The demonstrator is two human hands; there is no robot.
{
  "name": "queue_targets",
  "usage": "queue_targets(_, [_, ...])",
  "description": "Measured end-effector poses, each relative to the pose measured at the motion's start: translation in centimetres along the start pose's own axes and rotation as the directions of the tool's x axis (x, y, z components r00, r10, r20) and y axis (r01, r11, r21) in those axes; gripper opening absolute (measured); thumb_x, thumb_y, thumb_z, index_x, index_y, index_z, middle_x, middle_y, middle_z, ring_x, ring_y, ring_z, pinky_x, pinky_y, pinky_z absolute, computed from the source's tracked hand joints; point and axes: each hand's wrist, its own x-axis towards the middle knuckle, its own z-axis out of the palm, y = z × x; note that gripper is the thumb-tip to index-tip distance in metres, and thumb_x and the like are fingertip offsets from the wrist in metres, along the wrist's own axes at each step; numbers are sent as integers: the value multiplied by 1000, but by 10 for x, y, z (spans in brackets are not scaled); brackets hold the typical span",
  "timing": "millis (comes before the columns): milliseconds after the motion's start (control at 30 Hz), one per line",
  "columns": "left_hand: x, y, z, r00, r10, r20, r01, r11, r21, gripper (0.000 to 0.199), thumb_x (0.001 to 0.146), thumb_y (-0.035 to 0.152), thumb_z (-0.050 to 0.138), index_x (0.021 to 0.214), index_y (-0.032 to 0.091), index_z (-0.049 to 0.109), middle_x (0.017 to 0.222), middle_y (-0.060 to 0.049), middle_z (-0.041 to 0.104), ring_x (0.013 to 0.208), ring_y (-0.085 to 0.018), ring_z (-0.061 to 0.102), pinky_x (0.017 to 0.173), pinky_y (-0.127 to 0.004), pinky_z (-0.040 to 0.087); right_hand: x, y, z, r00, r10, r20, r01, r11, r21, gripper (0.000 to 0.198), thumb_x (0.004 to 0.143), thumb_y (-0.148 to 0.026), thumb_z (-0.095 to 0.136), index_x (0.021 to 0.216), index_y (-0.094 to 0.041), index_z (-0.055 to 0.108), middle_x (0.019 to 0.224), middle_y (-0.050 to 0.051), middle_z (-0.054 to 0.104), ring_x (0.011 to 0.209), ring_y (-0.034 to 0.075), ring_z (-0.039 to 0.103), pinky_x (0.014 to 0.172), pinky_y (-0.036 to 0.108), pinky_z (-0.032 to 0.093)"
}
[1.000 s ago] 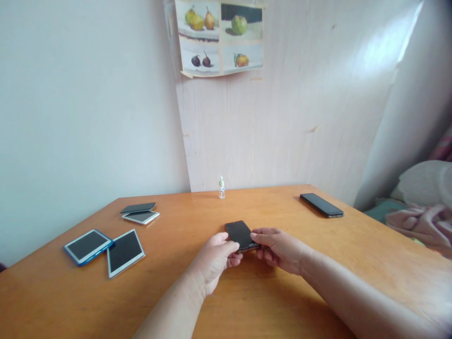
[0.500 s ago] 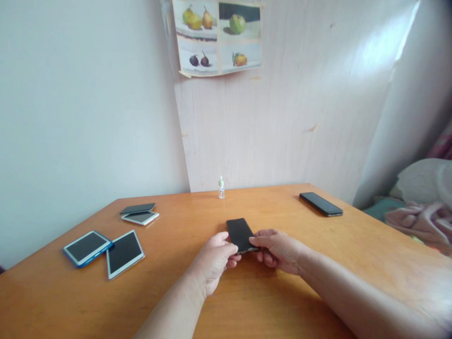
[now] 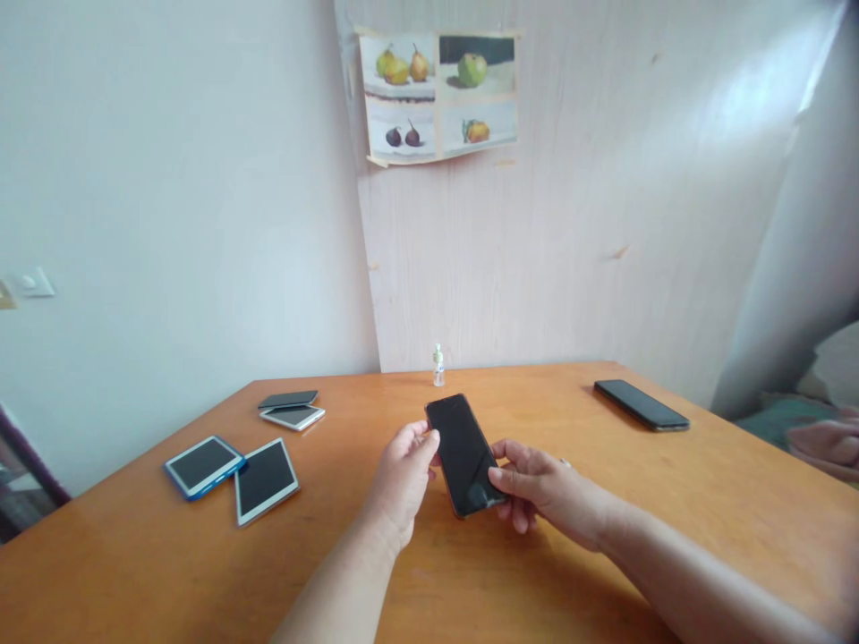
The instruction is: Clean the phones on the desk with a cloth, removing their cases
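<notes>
A black smartphone [image 3: 463, 454] with a dark screen is held between my two hands above the wooden table [image 3: 429, 581], its face tilted up toward me. My left hand [image 3: 406, 474] grips its left edge, thumb near the upper side. On the lower right edge, my right hand [image 3: 530, 487] pinches the phone, its thumb over the screen and fingers curled beneath. A ring shows on one right finger. Behind the phone stands a small clear bottle [image 3: 438, 368] with a pale green top.
To the left lie a blue-edged phone [image 3: 205, 467] overlapping a white one [image 3: 267, 481]. Farther back, a dark phone [image 3: 288, 399] rests against another white phone [image 3: 293, 417]. A large black phone [image 3: 641, 405] lies at the right. Fruit pictures [image 3: 439, 98] hang on the wall.
The phone has been raised and tilted up toward me, so more of its screen shows. My left hand has shifted up along its left edge. The camera view has turned left.
</notes>
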Motion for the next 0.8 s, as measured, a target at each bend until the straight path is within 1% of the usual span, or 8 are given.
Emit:
queue_targets(67, [2,1,-3,999,24,-27,-23,1000,7,37,81,43,62,109,18,61,80,-1,64,69,-13,56,60,-22,37,-2,0,2,1000,10,27,-8,998,-62,39,89,-50,58,110,-18,52,69,0,66,49,9,58,44,17,35])
queue_targets(167, [2,2,-5,998,62,-15,-62,998,-1,29,82,41,61,99,18,62,68,2,58,62,-11,51,56,-20,35,-3,0,3,998,32,55,-23,986,-166,39,89,-51,58,111,-19,53,73,1,67,54,11,61,47,20,39])
queue_targets(267, [-4,4,-2,996,81,48,-80,997,-17,25,83,39,61,96,17,61,68,3,57,59,-10,48,56,-20,36,-3,-5,1,998,-49,34,55,974,-218,36,88,-50,60,104,-18,57,77,2,65,64,13,62,55,23,44])
queue_targets(367, [-13,9,5,978,97,182,-90,995,-46,27,84,40,62,98,17,63,73,1,60,62,-10,49,58,-20,38,-3,-15,0,979,-186,-78,168,968,-189,43,89,-53,57,115,-19,55,80,1,62,71,14,60,60,25,46])
queue_targets(433, [-19,12,11,956,109,272,-95,993,-63,27,85,39,62,101,17,63,79,0,63,66,-11,51,61,-20,39,-4,-20,-1,955,-227,-192,197,967,-164,48,90,-55,54,123,-20,52,78,-1,60,68,13,57,58,25,45])
queue_targets(533, [-25,14,16,929,119,351,-103,993,-64,26,88,37,60,105,17,64,81,-1,64,67,-11,52,64,-20,41,-3,-22,-4,926,-249,-283,207,963,-172,43,90,-54,54,114,-18,56,70,-3,54,60,11,50,53,24,40])
queue_targets(633, [-24,11,17,925,121,359,-112,993,-45,28,89,35,59,111,17,63,79,0,64,68,-12,53,68,-22,44,-1,-17,-5,924,-277,-265,226,952,-208,36,90,-52,54,98,-17,59,68,-4,52,58,10,46,52,23,38])
queue_targets(800, [-18,4,13,937,151,315,-166,986,21,39,90,43,58,120,18,60,90,-3,68,84,-17,61,78,-27,47,1,-10,-2,924,-299,-238,248,943,-222,33,92,-51,53,96,-19,57,68,-4,52,59,10,47,54,24,39])
